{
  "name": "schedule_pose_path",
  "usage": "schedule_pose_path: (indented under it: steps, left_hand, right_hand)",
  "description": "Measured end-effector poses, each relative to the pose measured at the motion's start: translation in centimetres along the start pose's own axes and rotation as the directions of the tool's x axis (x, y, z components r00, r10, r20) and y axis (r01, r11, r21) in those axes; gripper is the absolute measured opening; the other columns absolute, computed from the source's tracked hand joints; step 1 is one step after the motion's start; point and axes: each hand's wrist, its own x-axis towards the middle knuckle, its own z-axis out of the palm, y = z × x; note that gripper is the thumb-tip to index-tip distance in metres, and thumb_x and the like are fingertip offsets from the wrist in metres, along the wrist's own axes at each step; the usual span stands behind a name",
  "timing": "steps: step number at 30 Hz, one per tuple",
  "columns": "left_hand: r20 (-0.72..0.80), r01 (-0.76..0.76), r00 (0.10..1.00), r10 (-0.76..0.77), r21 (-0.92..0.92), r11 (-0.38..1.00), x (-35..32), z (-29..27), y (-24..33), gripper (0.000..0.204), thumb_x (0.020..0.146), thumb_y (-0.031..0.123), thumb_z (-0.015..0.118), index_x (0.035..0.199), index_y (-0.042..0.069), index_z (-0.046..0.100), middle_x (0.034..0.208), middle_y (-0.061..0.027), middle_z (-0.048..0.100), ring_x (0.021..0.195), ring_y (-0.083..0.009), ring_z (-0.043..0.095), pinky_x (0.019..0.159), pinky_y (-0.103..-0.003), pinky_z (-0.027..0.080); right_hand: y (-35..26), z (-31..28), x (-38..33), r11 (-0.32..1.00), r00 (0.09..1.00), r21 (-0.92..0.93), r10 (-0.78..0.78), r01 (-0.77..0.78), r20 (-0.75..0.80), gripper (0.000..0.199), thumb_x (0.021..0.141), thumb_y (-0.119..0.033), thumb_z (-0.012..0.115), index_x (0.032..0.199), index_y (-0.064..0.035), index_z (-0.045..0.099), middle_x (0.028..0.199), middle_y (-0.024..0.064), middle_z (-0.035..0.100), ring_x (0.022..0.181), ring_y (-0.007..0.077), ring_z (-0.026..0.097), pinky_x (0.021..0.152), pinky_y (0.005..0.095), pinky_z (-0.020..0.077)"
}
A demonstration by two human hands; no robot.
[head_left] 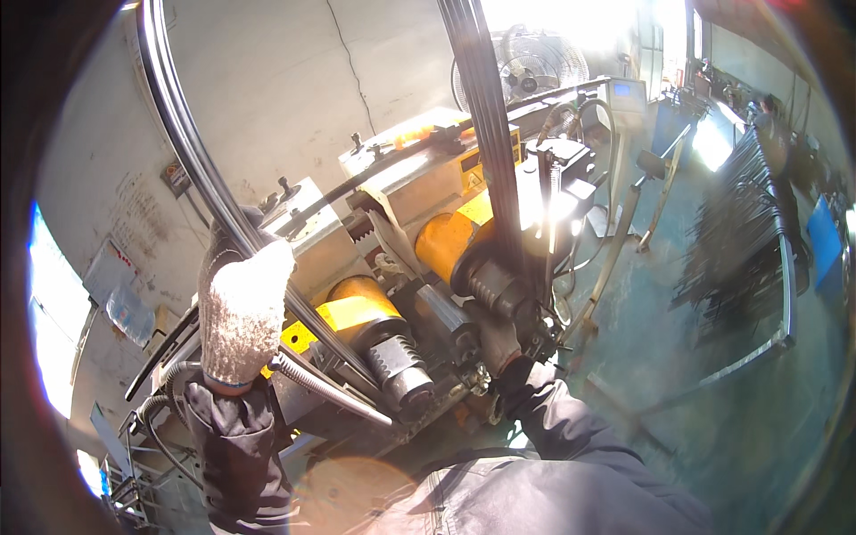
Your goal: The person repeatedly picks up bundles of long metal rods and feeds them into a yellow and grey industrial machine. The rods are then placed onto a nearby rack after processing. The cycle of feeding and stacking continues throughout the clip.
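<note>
My left hand point(245, 308), in a pale knit glove, is closed around a long bundle of thin metal rods point(185, 147). The bundle slants from the upper left down to the machine, passing beside a yellow cylinder point(357, 308) with a dark ribbed end point(399, 366). My right hand point(499, 341), gloved too, reaches in among the machine's lower parts, near a second ribbed shaft point(499, 290). Its fingers are in shadow and partly hidden. Above it stands another bundle of dark rods point(486, 107), which crosses in front of a second yellow cylinder point(446, 242).
A flexible grey conduit point(325, 388) runs below my left hand. Behind the machine are a large fan point(526, 71) and a control box with a small screen point(624, 94). At the right, many dark rods point(740, 223) lie on a metal-framed rack point(789, 294).
</note>
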Motion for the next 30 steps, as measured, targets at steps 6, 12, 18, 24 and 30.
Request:
schedule_pose_path:
  steps: [6,12,18,24,30]
  left_hand:
    - [0.128,0.219,0.974,-0.189,-0.288,0.932,0.8,-1.5,1.2,0.031,0.112,0.023,0.071,0.123,-0.003,0.082,0.116,-0.011,0.082,0.114,-0.0199,0.076,0.105,-0.035,0.059]
    - [-0.067,0.493,0.854,-0.516,-0.215,0.843,4.1,-2.6,4.2,0.045,0.108,0.027,0.079,0.142,0.0,0.071,0.109,-0.0126,0.081,0.097,-0.021,0.078,0.084,-0.033,0.064]
    - [-0.11,0.337,0.914,-0.39,-0.329,0.882,5.8,-2.4,5.2,0.041,0.11,0.025,0.076,0.14,-0.002,0.073,0.116,-0.0157,0.083,0.102,-0.0236,0.08,0.093,-0.035,0.065]
    - [-0.158,0.365,0.873,-0.462,-0.416,0.833,4.7,-2.1,3.8,0.037,0.105,0.006,0.066,0.141,-0.001,0.067,0.11,-0.0155,0.081,0.094,-0.0285,0.082,0.085,-0.036,0.069]
    - [-0.105,0.407,0.901,-0.421,-0.131,0.904,1.1,-2.9,1.2,0.038,0.105,0.007,0.068,0.142,-0.003,0.067,0.11,-0.0171,0.082,0.095,-0.0277,0.084,0.086,-0.036,0.07]
  right_hand:
    - [1.2,-0.1,0.4,0.75,0.937,-0.585,-0.346,0.31,0.053,0.032,0.109,-0.028,0.066,0.127,-0.0054,0.08,0.108,0.0119,0.08,0.096,0.0211,0.075,0.082,0.0376,0.0564]
    - [2.4,-0.3,1.0,0.845,0.927,-0.412,-0.376,0.341,-0.005,0.028,0.11,-0.025,0.065,0.121,-0.0053,0.083,0.108,0.0125,0.081,0.098,0.0227,0.076,0.084,0.0379,0.0561]
    - [1.1,-0.4,0.7,0.903,0.964,-0.342,-0.262,0.261,0.042,0.025,0.109,-0.022,0.071,0.119,-0.0023,0.083,0.111,0.008,0.081,0.1,0.0188,0.074,0.089,0.0377,0.0561]
    - [1.4,-0.5,1.1,0.963,0.964,-0.036,-0.266,0.266,-0.004,0.026,0.109,-0.021,0.072,0.121,-0.0002,0.081,0.114,0.0086,0.08,0.107,0.0173,0.074,0.097,0.0349,0.0557]
    - [5.2,-1.4,2.6,0.979,0.979,0.032,-0.203,0.202,0.015,0.024,0.104,-0.014,0.079,0.123,0.0013,0.078,0.118,0.0079,0.079,0.112,0.0184,0.074,0.1,0.0366,0.0561]
